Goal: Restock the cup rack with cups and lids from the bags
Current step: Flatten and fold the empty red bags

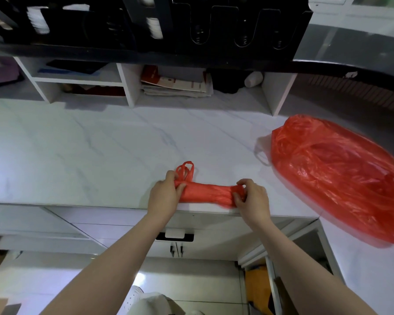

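A rolled-up, flattened red plastic bag (206,193) lies along the front edge of the white marble counter (89,151). My left hand (165,195) pinches its left end, where the handles stick up. My right hand (251,200) grips its right end. A big, full red bag (337,176) lies on the counter to the right, its contents hidden. The black cup rack (225,26) hangs across the top, with white stacks (38,20) showing in two slots on the left and the right-hand slots dark.
White cubby shelves (127,87) at the back of the counter hold papers (180,86) and a white bottle (253,78). Below the counter edge are a drawer with a black handle (175,236) and an open cabinet with an orange-brown item (258,289).
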A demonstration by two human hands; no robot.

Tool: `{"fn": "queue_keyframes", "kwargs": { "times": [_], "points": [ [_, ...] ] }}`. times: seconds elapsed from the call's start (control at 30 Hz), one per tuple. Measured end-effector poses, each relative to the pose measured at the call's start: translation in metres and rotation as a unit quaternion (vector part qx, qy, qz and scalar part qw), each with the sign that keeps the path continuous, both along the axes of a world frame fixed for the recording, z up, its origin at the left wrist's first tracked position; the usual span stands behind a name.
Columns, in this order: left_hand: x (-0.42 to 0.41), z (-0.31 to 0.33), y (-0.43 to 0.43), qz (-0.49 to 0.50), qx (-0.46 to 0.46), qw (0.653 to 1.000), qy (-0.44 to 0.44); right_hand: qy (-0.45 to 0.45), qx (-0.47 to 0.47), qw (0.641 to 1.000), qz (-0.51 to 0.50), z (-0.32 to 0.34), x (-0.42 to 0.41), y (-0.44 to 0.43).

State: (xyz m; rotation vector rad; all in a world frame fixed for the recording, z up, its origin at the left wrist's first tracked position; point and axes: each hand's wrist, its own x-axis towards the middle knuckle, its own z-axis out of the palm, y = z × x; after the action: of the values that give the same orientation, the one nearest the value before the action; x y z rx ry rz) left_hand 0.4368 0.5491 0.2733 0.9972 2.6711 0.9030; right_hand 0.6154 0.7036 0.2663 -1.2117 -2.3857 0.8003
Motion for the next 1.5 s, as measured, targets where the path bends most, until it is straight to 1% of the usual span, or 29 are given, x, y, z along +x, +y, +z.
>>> {"fn": "queue_keyframes", "kwargs": {
  "times": [0.07,0.1,0.13,0.2,0.23,0.27,0.33,0.37,0.43,0.5,0.57,0.63,0.73,0.8,0.87,0.93,1.0,1.07,1.17,1.23,1.3,1.37,1.4,1.47,1.5],
  "points": [
    [0.004,0.001,0.002,-0.005,-0.041,0.996,0.073,-0.015,0.027,0.999,-0.012,0.000,-0.003,-0.001],
    [0.006,0.002,0.002,-0.023,-0.039,0.992,0.114,-0.018,0.034,0.999,-0.012,0.001,-0.004,-0.002],
    [0.009,0.002,0.002,-0.063,-0.020,0.986,0.155,-0.031,0.048,0.998,-0.007,0.001,-0.005,-0.003],
    [0.011,-0.002,0.002,-0.191,0.010,0.954,0.231,-0.076,0.109,0.991,0.027,0.003,-0.006,-0.006],
    [0.010,-0.005,0.001,-0.249,0.003,0.941,0.231,-0.091,0.164,0.980,0.069,0.005,-0.007,-0.008],
    [0.010,-0.008,-0.002,-0.283,-0.021,0.937,0.203,-0.099,0.224,0.961,0.125,0.005,-0.006,-0.011],
    [0.008,-0.017,-0.010,-0.292,-0.077,0.944,0.136,-0.091,0.304,0.921,0.224,0.003,-0.003,-0.012],
    [0.006,-0.022,-0.013,-0.288,-0.091,0.944,0.132,-0.087,0.305,0.914,0.254,0.000,0.000,-0.011],
    [0.005,-0.027,-0.018,-0.300,-0.103,0.936,0.154,-0.076,0.259,0.923,0.274,-0.005,0.009,-0.009],
    [0.005,-0.025,-0.022,-0.318,-0.104,0.925,0.180,-0.068,0.232,0.928,0.283,-0.008,0.018,-0.009],
    [0.006,-0.019,-0.028,-0.312,-0.053,0.930,0.186,-0.061,0.203,0.933,0.292,-0.006,0.024,-0.010],
    [0.006,-0.016,-0.033,-0.291,0.011,0.939,0.183,-0.033,0.161,0.945,0.282,-0.002,0.025,-0.008],
    [0.003,-0.014,-0.038,-0.278,0.047,0.941,0.188,-0.004,0.106,0.963,0.247,0.005,0.022,-0.003],
    [-0.001,-0.009,-0.036,-0.256,0.048,0.955,0.142,0.005,0.094,0.970,0.226,0.011,0.017,-0.001],
    [-0.007,-0.004,-0.034,-0.206,0.057,0.974,0.080,-0.008,0.076,0.970,0.230,0.018,0.013,0.004],
    [-0.012,-0.002,-0.032,-0.160,0.067,0.983,0.055,-0.034,0.071,0.962,0.260,0.021,0.013,0.009],
    [-0.016,-0.003,-0.029,-0.144,0.062,0.987,0.046,-0.039,0.078,0.958,0.272,0.021,0.013,0.010],
    [-0.017,-0.005,-0.026,-0.124,0.061,0.990,0.020,-0.021,0.086,0.966,0.243,0.014,0.010,0.011],
    [-0.019,-0.007,-0.017,-0.060,0.075,0.995,-0.028,-0.025,0.067,0.989,0.130,0.003,0.000,0.010],
    [-0.021,-0.007,-0.010,-0.027,0.073,0.996,-0.033,-0.045,0.040,0.996,0.066,0.001,-0.008,0.009],
    [-0.021,-0.007,-0.002,-0.005,0.058,0.998,-0.024,-0.074,0.043,0.996,0.036,0.000,-0.015,0.009],
    [-0.021,-0.005,0.003,0.006,0.024,1.000,-0.010,-0.090,0.063,0.994,0.012,0.002,-0.024,0.008],
    [-0.019,-0.004,0.005,0.007,0.002,1.000,0.016,-0.093,0.071,0.993,0.000,0.004,-0.028,0.007],
    [-0.014,-0.002,0.007,-0.025,-0.031,0.991,0.128,-0.106,0.080,0.991,-0.005,0.007,-0.034,0.005],
    [-0.012,-0.002,0.008,-0.069,-0.035,0.980,0.182,-0.112,0.098,0.989,0.014,0.009,-0.035,0.003]
  ]
}}
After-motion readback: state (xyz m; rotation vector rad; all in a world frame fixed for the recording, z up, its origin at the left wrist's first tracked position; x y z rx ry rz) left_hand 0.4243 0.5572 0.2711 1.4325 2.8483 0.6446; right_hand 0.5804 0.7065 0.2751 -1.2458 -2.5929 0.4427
